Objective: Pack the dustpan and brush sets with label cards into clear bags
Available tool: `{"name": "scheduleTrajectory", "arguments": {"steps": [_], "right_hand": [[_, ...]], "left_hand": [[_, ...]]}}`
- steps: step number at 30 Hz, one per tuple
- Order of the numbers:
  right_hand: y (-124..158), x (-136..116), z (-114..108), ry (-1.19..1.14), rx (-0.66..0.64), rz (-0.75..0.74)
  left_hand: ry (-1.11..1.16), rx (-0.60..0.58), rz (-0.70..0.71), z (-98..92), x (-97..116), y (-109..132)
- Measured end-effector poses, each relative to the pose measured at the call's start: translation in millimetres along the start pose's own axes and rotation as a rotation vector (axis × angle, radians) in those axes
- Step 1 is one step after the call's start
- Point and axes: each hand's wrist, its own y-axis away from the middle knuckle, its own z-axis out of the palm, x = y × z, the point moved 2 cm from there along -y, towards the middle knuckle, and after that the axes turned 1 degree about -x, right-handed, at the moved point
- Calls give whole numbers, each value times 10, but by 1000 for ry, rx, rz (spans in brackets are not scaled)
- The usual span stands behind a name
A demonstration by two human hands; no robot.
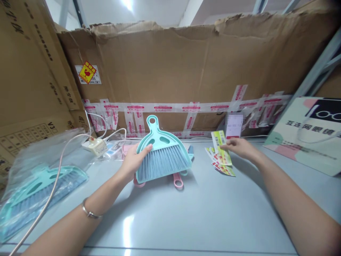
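Left hand (pixel 133 160) clamps a teal dustpan-and-brush set (pixel 162 154); right hand (pixel 239 147) pinches a green card (pixel 221 147).
Both things are toward the counter's (pixel 191 217) back edge, set about mid-width, card farther right; a gap separates them, and open room stretches to the front edge.

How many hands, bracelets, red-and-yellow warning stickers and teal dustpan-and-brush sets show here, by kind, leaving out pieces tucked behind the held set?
Hands: 2 (left, right)
Teal dustpan-and-brush sets: 2 (one in the left hand, one under clear plastic)
Bracelets: 1
Red-and-yellow warning stickers: 1
Total: 6
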Motion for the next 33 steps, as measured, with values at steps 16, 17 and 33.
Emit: {"name": "scheduleTrajectory", "arguments": {"steps": [16, 17, 33], "right_hand": [[1458, -1358, 1128, -1092, -839, 251], [1458, -1341, 1165, -1074, -817, 282], [1386, -1211, 1228, -919, -387, 451]], "left_hand": [[412, 222, -37, 108, -47, 68], [422, 229, -52, 116, -37, 84], [209, 43, 7, 245, 152, 266]]}}
